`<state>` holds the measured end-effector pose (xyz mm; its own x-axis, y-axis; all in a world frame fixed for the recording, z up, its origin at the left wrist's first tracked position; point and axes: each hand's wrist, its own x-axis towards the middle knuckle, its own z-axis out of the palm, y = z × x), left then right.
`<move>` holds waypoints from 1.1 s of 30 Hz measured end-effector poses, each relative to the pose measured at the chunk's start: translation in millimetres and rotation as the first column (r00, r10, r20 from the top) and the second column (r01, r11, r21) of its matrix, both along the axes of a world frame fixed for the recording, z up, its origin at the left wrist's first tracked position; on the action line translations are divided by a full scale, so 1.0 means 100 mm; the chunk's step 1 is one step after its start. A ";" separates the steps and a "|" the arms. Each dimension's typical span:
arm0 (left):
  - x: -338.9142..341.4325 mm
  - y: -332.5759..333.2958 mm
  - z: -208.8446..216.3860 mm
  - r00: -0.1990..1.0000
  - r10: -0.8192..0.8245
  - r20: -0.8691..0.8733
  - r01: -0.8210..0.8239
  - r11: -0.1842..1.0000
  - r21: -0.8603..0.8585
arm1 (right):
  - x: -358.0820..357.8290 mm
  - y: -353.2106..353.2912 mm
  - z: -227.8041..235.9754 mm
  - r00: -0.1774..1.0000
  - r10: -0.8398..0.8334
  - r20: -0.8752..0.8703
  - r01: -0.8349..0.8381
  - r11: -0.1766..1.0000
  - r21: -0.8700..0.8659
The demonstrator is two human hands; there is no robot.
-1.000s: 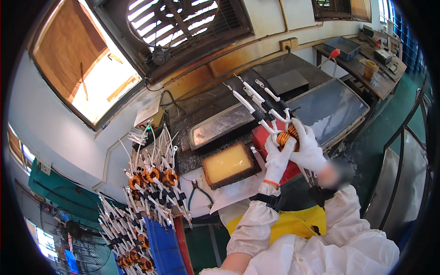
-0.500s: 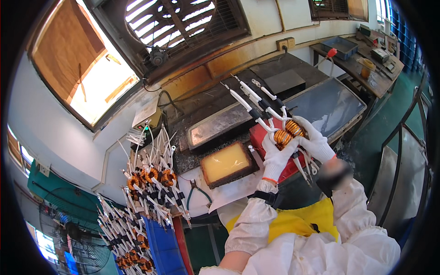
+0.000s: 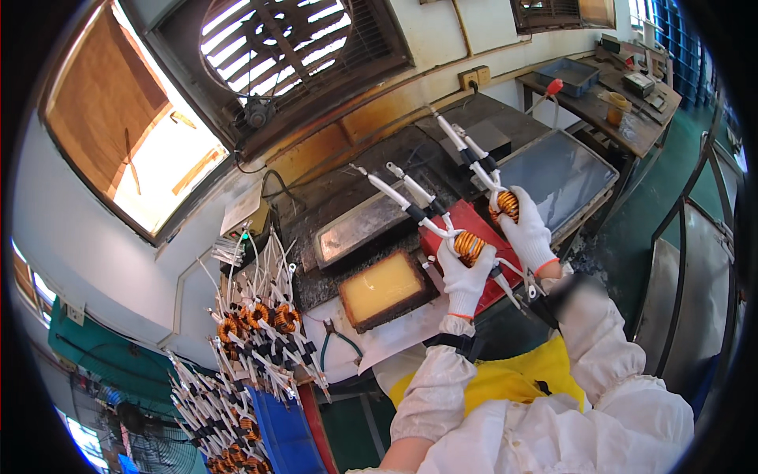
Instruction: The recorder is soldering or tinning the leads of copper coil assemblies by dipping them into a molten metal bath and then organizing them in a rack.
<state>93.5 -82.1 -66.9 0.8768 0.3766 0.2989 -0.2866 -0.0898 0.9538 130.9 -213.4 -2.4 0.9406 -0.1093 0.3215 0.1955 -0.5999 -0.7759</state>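
Both of my hands wear white gloves. My left hand [image 3: 464, 278] is closed around a copper-wound toroidal coil [image 3: 470, 247], over the red surface [image 3: 466, 217]. White-sleeved leads with black bands and bare lug ends point up and away from it; other leads hang below. Farther right, my right hand [image 3: 527, 235] grips a second toroidal coil [image 3: 505, 207]. Its white leads [image 3: 474, 154] reach up toward the back of the bench. The two coils are apart. Left of my left hand lies a dark-rimmed block or tray with a yellowish top [image 3: 382, 289].
A long metal-topped tray [image 3: 365, 229] lies behind the yellow one. Pliers [image 3: 339, 341] rest on white paper. At left, several coils [image 3: 257, 316] are piled beside a blue bin [image 3: 286, 430]. A grey-surfaced tray [image 3: 560, 182] stands at right, with a side table [image 3: 632, 118] beyond.
My hands have drawn apart. The coils, side by side before, are now separate: one stays lower left in my left hand, the other is raised slightly in my right. The view has shifted slightly.
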 end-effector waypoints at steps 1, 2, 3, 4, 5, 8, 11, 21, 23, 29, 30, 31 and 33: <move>0.01 0.00 -0.02 0.999 -0.010 0.034 0.011 1.000 -0.017 | 0.04 -0.04 0.01 1.000 -0.021 0.004 0.020 0.998 0.065; 0.01 0.00 -0.03 0.999 -0.013 0.037 0.014 1.000 -0.017 | 0.08 -0.09 0.02 0.996 -0.076 -0.038 0.080 0.988 0.134; 0.01 0.00 -0.04 0.998 -0.005 0.056 0.005 1.000 -0.015 | 0.11 -0.13 0.04 0.991 -0.132 0.001 0.132 0.985 0.110; 0.01 0.00 -0.05 0.998 -0.012 0.065 0.013 1.000 -0.017 | 0.13 -0.19 0.06 0.992 -0.096 0.078 0.088 0.991 0.104; 0.01 0.00 -0.05 0.997 -0.019 0.074 0.020 1.000 -0.019 | 0.13 -0.27 0.09 0.993 -0.115 0.009 0.113 0.984 0.138; 0.00 -0.02 -0.03 0.996 -0.019 0.092 0.024 0.999 -0.047 | 0.15 -0.41 0.18 0.984 -0.148 -0.099 0.165 0.966 0.197; -0.03 -0.03 0.03 0.989 -0.108 0.101 0.126 0.973 -0.192 | 0.18 -0.44 0.21 0.963 -0.251 -0.096 0.266 0.937 0.228; -0.07 -0.03 0.14 0.984 -0.178 0.012 0.170 0.916 -0.364 | 0.24 -0.40 0.11 0.951 -0.309 0.025 0.287 0.908 0.305; -0.08 -0.02 0.24 0.984 -0.164 0.064 0.176 0.920 -0.350 | 0.19 -0.42 0.15 0.962 -0.268 -0.043 0.269 0.921 0.283; -0.11 0.02 0.66 0.976 -0.215 0.020 0.207 0.910 -0.358 | 0.16 -0.54 0.34 0.961 -0.273 -0.049 0.277 0.945 0.173; -0.07 0.04 0.71 0.988 -0.154 0.028 0.155 0.944 -0.290 | 0.16 -0.58 0.35 0.958 -0.283 -0.049 0.287 0.942 0.173; -0.07 0.03 0.72 0.983 -0.182 0.037 0.184 0.922 -0.339 | 0.17 -0.62 0.37 0.965 -0.255 -0.066 0.263 0.941 0.212; -0.05 0.03 0.73 0.976 -0.214 0.047 0.215 0.897 -0.387 | 0.20 -0.69 0.38 0.970 -0.229 -0.081 0.242 0.937 0.252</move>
<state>88.3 -79.0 6.3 0.9487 0.2659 0.1709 -0.2604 0.3508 0.8995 151.0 -282.9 35.1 0.8919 -0.4026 0.2060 0.0299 -0.4019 -0.9152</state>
